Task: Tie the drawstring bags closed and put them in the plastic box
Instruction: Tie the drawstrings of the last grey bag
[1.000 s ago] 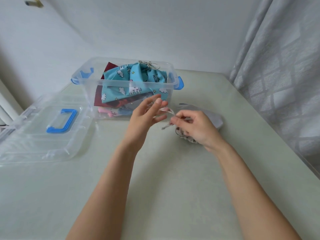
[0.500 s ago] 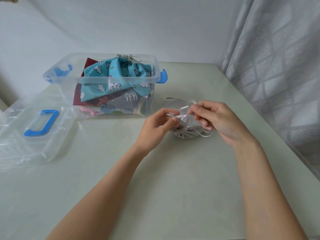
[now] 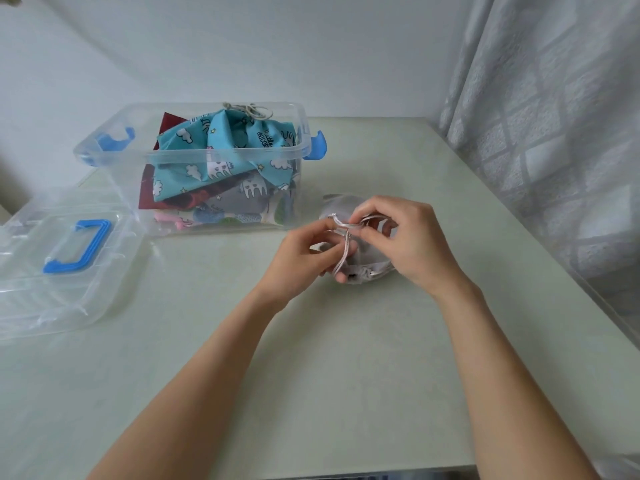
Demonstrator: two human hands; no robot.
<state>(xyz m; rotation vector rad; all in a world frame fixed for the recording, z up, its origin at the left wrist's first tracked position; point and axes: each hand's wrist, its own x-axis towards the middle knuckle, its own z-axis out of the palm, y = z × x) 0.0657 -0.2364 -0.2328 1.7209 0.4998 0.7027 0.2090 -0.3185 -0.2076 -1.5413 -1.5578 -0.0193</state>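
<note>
While both hands pinch its cord (image 3: 341,249), a grey bag (image 3: 362,270) lies on the table (image 3: 363,358).
Head view: left hand (image 3: 304,259) and right hand (image 3: 410,242) each pinch the cord above the bag; box (image 3: 221,157) of bags just beyond-left; lid (image 3: 59,265) farther left.

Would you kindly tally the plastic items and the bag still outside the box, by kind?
Clear plastic box: 1
Clear lid with blue handle: 1
Grey drawstring bag, cord held in both hands, outside the box: 1
Total: 3
</note>
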